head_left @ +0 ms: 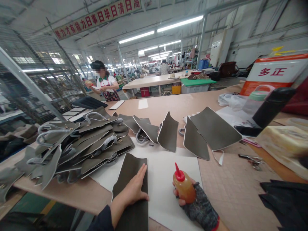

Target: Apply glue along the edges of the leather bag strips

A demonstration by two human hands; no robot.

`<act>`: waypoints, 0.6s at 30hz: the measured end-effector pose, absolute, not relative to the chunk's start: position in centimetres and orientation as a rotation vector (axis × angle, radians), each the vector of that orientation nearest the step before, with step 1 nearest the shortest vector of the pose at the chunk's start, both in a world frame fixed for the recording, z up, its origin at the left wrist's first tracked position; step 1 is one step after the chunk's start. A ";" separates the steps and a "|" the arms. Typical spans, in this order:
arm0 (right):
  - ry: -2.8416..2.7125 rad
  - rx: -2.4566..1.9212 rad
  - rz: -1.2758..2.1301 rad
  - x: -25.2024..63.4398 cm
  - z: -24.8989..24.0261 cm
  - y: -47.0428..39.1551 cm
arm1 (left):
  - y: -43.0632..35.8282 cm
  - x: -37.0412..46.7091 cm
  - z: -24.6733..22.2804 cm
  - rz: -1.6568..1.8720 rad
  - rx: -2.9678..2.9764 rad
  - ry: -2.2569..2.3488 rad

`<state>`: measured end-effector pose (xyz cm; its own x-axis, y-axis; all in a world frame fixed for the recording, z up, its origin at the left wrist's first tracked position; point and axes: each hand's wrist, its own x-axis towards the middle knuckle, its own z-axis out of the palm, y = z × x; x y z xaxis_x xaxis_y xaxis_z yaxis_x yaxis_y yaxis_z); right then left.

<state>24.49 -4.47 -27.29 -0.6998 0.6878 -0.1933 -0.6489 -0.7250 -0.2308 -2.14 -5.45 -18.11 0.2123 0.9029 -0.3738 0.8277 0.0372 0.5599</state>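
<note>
My left hand (136, 189) lies flat with its fingers out on a dark olive panel (131, 166), which rests on a white sheet (173, 166). In a grey fingerless knit glove, my right hand (196, 202) is wrapped round a squeeze bottle (184, 189) of amber liquid, its red nozzle pointing up. The bottle is held over the sheet, to the right of the panel. Beyond my hands, several similar panels stand curved or lean, among them a tall one (168, 131) and a wide one (214, 128).
A heap of olive panels with wrapped grey handles (96, 147) covers the table's left side. Right stand a black bottle (274, 106), metal scissors (252, 160), a yellowish block (284, 141) and black material (284, 199). A co-worker (106, 81) stands beyond the far left end.
</note>
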 end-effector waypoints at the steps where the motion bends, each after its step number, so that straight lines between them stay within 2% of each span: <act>1: -0.173 -0.348 2.351 24.4 -27.3 -4.5 | -5.4 -2.2 -18.1 0.133 1.767 1.617; 8: -0.125 -0.391 2.280 23.9 -26.5 -5.2 | -3.2 -2.3 -17.7 0.012 1.748 1.575; 15: -0.153 -0.554 2.127 23.6 -23.8 -6.0 | -5.0 -2.2 -17.0 0.267 1.745 1.577; 18: -0.142 -0.636 2.060 23.3 -22.9 -6.4 | -6.5 -2.2 -15.9 0.048 1.829 1.749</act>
